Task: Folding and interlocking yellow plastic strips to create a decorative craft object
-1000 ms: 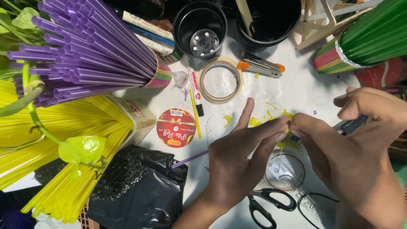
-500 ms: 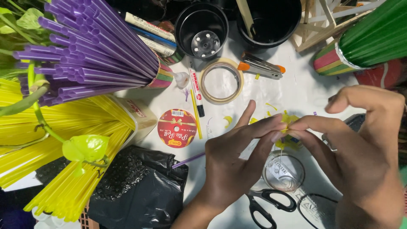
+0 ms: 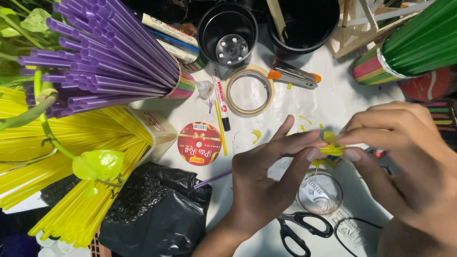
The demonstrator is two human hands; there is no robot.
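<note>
My left hand (image 3: 271, 176) and my right hand (image 3: 404, 157) meet over the white table (image 3: 333, 102), both pinching a small yellow piece made of cut straw strips (image 3: 331, 148). The left thumb and fingers hold its left side, the right fingertips its right side. More yellow scraps (image 3: 257, 135) lie on the table just behind the hands. Below the hands sits a clear tape roll (image 3: 320, 194), and black-handled scissors (image 3: 300, 228) lie near my left wrist.
A bundle of purple straws (image 3: 104, 62) and one of yellow straws (image 3: 71, 157) fill the left. Also here: a black plastic bag (image 3: 152, 214), red ribbon spool (image 3: 198, 143), masking tape ring (image 3: 249, 90), marker (image 3: 220, 102), stapler (image 3: 293, 75), two black pots (image 3: 227, 28), green straws (image 3: 419, 43).
My right hand has turned and lowered, its fingers now folding over the yellow piece from above. The left hand stays almost where it was, still pinching the piece.
</note>
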